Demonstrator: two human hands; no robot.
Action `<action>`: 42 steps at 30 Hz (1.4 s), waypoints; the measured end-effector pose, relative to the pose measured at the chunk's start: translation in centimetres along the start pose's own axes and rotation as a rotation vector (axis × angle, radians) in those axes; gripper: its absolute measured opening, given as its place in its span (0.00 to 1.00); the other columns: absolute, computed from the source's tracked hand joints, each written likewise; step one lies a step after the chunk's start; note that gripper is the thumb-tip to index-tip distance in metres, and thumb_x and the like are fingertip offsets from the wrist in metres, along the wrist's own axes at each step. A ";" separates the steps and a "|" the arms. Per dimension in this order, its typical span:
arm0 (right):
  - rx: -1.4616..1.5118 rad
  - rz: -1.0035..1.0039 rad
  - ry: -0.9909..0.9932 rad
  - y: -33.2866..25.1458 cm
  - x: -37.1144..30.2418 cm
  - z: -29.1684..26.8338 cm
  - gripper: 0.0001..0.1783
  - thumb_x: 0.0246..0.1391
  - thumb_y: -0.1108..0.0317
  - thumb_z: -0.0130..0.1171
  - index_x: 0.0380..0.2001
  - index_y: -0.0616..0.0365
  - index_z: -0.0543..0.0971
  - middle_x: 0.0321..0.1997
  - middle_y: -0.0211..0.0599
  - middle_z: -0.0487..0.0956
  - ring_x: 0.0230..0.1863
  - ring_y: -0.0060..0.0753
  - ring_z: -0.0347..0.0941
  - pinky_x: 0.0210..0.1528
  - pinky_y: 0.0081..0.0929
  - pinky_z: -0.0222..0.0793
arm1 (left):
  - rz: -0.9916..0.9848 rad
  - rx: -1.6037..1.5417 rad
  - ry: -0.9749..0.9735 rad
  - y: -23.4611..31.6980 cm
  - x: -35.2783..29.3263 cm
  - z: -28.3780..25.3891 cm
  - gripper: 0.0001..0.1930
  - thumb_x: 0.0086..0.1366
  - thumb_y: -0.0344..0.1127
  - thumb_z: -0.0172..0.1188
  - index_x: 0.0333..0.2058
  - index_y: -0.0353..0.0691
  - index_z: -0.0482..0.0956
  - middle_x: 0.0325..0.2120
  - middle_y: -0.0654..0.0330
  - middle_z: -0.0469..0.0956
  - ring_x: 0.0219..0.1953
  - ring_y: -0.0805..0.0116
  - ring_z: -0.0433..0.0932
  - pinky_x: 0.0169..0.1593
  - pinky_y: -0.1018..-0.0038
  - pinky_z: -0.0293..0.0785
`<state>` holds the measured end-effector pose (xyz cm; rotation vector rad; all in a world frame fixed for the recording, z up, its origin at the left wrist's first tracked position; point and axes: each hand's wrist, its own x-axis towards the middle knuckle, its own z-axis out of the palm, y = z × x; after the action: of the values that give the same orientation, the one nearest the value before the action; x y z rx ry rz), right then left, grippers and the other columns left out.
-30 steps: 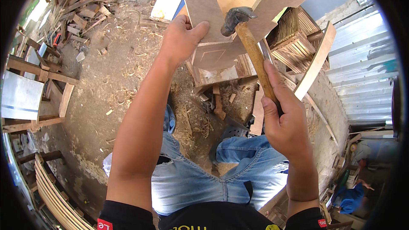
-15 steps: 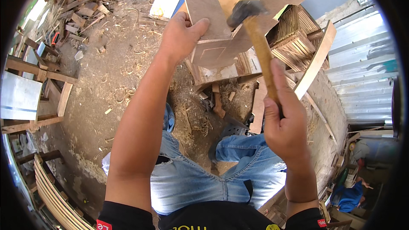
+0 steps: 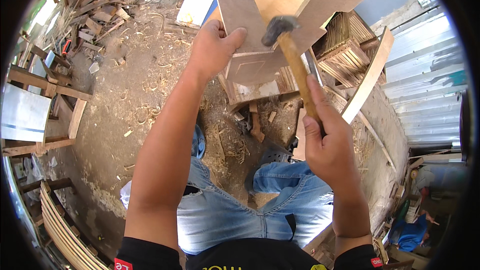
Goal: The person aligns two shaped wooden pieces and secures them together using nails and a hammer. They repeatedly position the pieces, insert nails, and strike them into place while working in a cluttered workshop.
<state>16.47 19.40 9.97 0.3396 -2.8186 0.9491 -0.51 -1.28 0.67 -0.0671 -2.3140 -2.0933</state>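
Note:
My left hand is closed on the edge of a thin upright wooden panel, thumb on its near face. This panel meets a front board at a corner, and a notched panel rises on the right, all parts of one wooden piece. In my right hand is a hammer with a wooden handle. Its dark metal head is over the corner near the front board; whether it touches the wood I cannot tell. The piece rests on a low wooden bench.
Stacked slatted wooden pieces and a leaning plank stand right of the bench, before a corrugated metal wall. Scrap wood is heaped at the far left. Shavings litter the dirt floor. A wooden frame stands at left.
The hammer has come down and slightly left, its head now lower by the corner. The wooden piece has shifted a little; my left hand keeps its hold.

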 end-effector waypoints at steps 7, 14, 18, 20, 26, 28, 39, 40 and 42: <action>-0.063 -0.072 0.001 0.3 0.0 0.4 0.35 0.58 0.80 0.50 0.70 0.55 0.63 0.42 0.56 0.78 0.39 0.58 0.76 0.44 0.42 0.72 | -0.028 0.007 0.003 0.1 -0.1 0.2 0.20 0.66 0.45 0.64 0.40 0.29 0.76 0.29 0.60 0.81 0.25 0.79 0.75 0.25 0.81 0.71; 0.006 -0.118 0.090 -0.1 -0.3 0.4 0.35 0.58 0.80 0.49 0.70 0.54 0.63 0.38 0.55 0.76 0.36 0.56 0.75 0.41 0.41 0.71 | -0.001 0.020 -0.005 0.1 -0.2 0.1 0.21 0.66 0.45 0.64 0.41 0.29 0.76 0.29 0.60 0.81 0.25 0.80 0.75 0.25 0.81 0.71; -0.054 -0.003 -0.042 -0.1 -0.2 0.7 0.37 0.58 0.81 0.49 0.71 0.53 0.61 0.39 0.54 0.76 0.35 0.53 0.74 0.41 0.39 0.71 | -0.025 0.024 -0.008 -0.1 0.1 0.2 0.21 0.66 0.44 0.64 0.43 0.28 0.76 0.30 0.59 0.82 0.26 0.79 0.77 0.27 0.80 0.74; -0.027 -0.011 -0.013 -0.2 -0.3 0.4 0.37 0.58 0.81 0.49 0.72 0.52 0.60 0.39 0.54 0.76 0.36 0.53 0.74 0.41 0.40 0.71 | -0.011 0.012 -0.007 -0.2 0.1 0.2 0.21 0.66 0.44 0.63 0.44 0.28 0.76 0.30 0.59 0.82 0.27 0.78 0.78 0.28 0.80 0.75; -0.032 -0.085 0.042 -0.2 -0.4 0.3 0.37 0.58 0.81 0.49 0.72 0.53 0.60 0.40 0.56 0.76 0.38 0.56 0.74 0.42 0.41 0.71 | -0.026 0.028 -0.013 -0.5 0.2 0.2 0.20 0.67 0.43 0.63 0.44 0.28 0.76 0.32 0.58 0.82 0.28 0.77 0.79 0.28 0.81 0.76; -0.049 0.034 -0.064 0.0 -0.1 0.6 0.37 0.58 0.80 0.48 0.72 0.53 0.60 0.40 0.55 0.76 0.37 0.55 0.74 0.42 0.40 0.71 | -0.009 0.056 -0.004 -0.4 0.0 0.2 0.20 0.67 0.43 0.63 0.44 0.28 0.76 0.32 0.58 0.83 0.28 0.78 0.79 0.28 0.82 0.75; -0.041 -0.020 -0.019 0.3 -0.1 0.5 0.38 0.57 0.81 0.48 0.72 0.53 0.60 0.40 0.57 0.76 0.38 0.59 0.74 0.43 0.43 0.71 | -0.002 -0.007 -0.009 -0.2 -0.2 0.3 0.20 0.67 0.44 0.63 0.44 0.29 0.75 0.28 0.61 0.81 0.23 0.80 0.74 0.24 0.81 0.71; -0.039 -0.018 -0.018 0.3 -0.2 0.5 0.38 0.57 0.81 0.49 0.72 0.53 0.59 0.40 0.57 0.76 0.38 0.60 0.74 0.43 0.44 0.71 | -0.003 -0.006 -0.017 -0.2 -0.2 0.3 0.20 0.67 0.44 0.63 0.44 0.30 0.76 0.28 0.62 0.81 0.23 0.80 0.74 0.24 0.81 0.70; -0.050 -0.037 -0.015 0.4 -0.2 0.6 0.38 0.57 0.81 0.49 0.72 0.53 0.59 0.39 0.58 0.76 0.38 0.61 0.74 0.43 0.45 0.71 | -0.024 0.012 -0.021 -0.1 -0.3 0.3 0.19 0.67 0.44 0.63 0.43 0.31 0.76 0.28 0.62 0.81 0.23 0.81 0.73 0.24 0.81 0.70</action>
<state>16.57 19.42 9.24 0.3930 -2.8334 0.8701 -0.18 -1.03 0.49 -0.0622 -2.3508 -2.0997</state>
